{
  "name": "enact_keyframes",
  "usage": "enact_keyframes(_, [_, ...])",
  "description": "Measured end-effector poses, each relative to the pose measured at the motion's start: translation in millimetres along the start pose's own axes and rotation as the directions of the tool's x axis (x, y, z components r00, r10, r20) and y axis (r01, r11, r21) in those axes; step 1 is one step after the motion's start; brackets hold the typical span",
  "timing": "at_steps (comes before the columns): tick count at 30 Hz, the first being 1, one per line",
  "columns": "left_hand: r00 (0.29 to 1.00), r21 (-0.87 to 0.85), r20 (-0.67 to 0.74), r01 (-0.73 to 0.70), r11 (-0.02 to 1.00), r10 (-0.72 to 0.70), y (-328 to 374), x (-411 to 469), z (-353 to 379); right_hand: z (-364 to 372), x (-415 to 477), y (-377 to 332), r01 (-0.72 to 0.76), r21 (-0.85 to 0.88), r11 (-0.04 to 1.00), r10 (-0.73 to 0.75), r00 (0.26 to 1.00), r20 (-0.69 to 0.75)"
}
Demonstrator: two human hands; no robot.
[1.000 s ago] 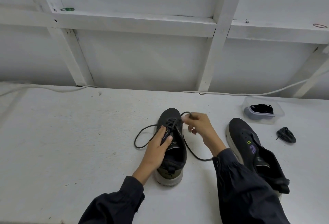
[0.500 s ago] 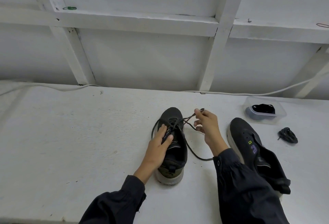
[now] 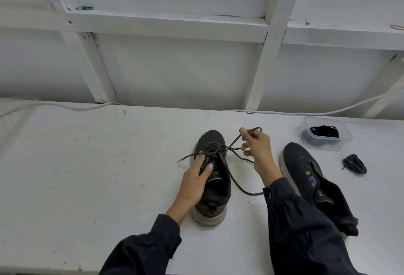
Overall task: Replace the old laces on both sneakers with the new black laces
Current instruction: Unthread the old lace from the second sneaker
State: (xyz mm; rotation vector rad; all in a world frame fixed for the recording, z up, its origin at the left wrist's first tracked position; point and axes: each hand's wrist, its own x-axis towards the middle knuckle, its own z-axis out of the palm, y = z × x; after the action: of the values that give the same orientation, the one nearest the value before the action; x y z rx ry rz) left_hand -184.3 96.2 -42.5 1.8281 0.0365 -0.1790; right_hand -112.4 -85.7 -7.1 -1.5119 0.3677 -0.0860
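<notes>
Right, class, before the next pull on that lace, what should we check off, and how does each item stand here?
1. Left hand steadying the middle sneaker: ok.
2. Right hand pinching the lace: ok.
3. Lace pulled free of that sneaker: not ok, it crosses the top.
4. Lace's trailing part free: cannot tell, it runs under the right sleeve.
5. Other sneaker bare of lace: ok.
6. Black laces ready in the clear container: ok.
</notes>
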Motion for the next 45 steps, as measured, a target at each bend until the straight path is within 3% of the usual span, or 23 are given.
enact_keyframes(4, [1.000,0.010,-0.004,-0.015,1.000,0.015,-1.8,0.6,0.3,1.8,-17.4,10.2,-0.003,-0.339,0.941,0.135,0.921,0.365])
enact_keyframes(6, [1.000,0.014,-0.003,-0.018,1.000,0.018,-2.5,0.4,0.1,4.1,-20.5,14.3,0.044,-0.357,0.933,0.121,0.897,0.425])
enact_keyframes(8, [1.000,0.004,-0.004,-0.008,1.000,0.009,-2.5,0.2,-0.2,5.9,-18.4,12.5,0.083,-0.325,0.942,0.046,0.928,0.369])
enact_keyframes(11, [1.000,-0.013,0.005,0.000,1.000,0.000,-2.7,1.0,0.1,4.2,-8.2,7.8,0.048,-0.099,0.994,-0.043,0.998,0.054])
enact_keyframes(13, [1.000,-0.010,0.003,0.003,1.000,-0.003,-3.9,1.7,0.4,2.0,-5.9,5.8,0.020,-0.004,1.000,-0.020,0.999,-0.042])
enact_keyframes(17, [1.000,-0.003,-0.003,-0.011,1.000,0.010,-5.3,2.8,0.8,7.1,-23.1,10.6,-0.005,-0.290,0.957,0.087,0.959,0.271])
enact_keyframes(19, [1.000,-0.003,-0.002,-0.011,1.000,0.011,-4.6,3.0,0.9,10.6,-27.5,14.8,0.046,-0.319,0.947,0.074,0.933,0.353])
enact_keyframes(22, [1.000,-0.016,0.001,-0.002,1.000,0.002,-3.3,1.9,0.7,12.9,-23.8,14.3,0.048,-0.178,0.983,-0.008,0.976,0.216])
enact_keyframes(24, [1.000,-0.024,0.004,0.002,1.000,-0.002,-4.2,1.7,0.6,12.6,-18.2,14.5,0.004,-0.048,0.999,-0.001,0.998,0.061])
enact_keyframes(26, [1.000,-0.027,0.005,0.005,1.000,-0.005,-5.0,1.8,0.4,12.3,-16.1,17.3,-0.032,0.007,0.999,0.032,0.999,-0.002])
enact_keyframes(28, [1.000,-0.036,0.003,0.005,0.999,-0.005,-4.9,1.5,0.4,10.7,-18.6,18.8,-0.065,-0.057,0.996,0.068,0.996,0.055])
enact_keyframes(31, [1.000,-0.041,-0.001,-0.001,0.999,0.001,-5.2,1.8,0.7,9.2,-27.6,20.7,-0.073,-0.227,0.971,0.130,0.960,0.249])
enact_keyframes(33, [1.000,-0.037,-0.004,-0.002,0.999,0.002,-5.0,1.2,0.7,10.1,-31.0,24.7,-0.054,-0.216,0.975,0.114,0.955,0.275])
enact_keyframes(36, [1.000,-0.054,0.003,-0.001,0.999,0.001,-4.2,0.6,-1.0,11.1,-30.5,30.2,-0.088,-0.009,0.996,0.088,0.996,0.029])
enact_keyframes(38, [1.000,-0.069,0.000,-0.015,0.998,0.015,-2.3,-0.2,-2.7,8.1,-32.5,30.2,-0.146,0.180,0.973,0.166,0.981,-0.103])
enact_keyframes(40, [0.999,-0.100,-0.039,-0.033,0.994,0.029,-1.2,2.1,-6.1,4.2,-41.6,29.5,-0.214,0.224,0.951,0.235,0.970,-0.070])
enact_keyframes(42, [0.995,-0.099,-0.089,-0.047,0.994,0.039,1.1,7.8,-12.5,5.3,-58.1,29.8,-0.234,0.127,0.964,0.230,0.972,0.048])
enact_keyframes(45, [0.989,0.070,-0.105,-0.096,0.993,0.103,0.3,24.2,-23.0,16.8,-76.1,36.4,-0.116,0.006,0.993,0.114,0.982,0.148])
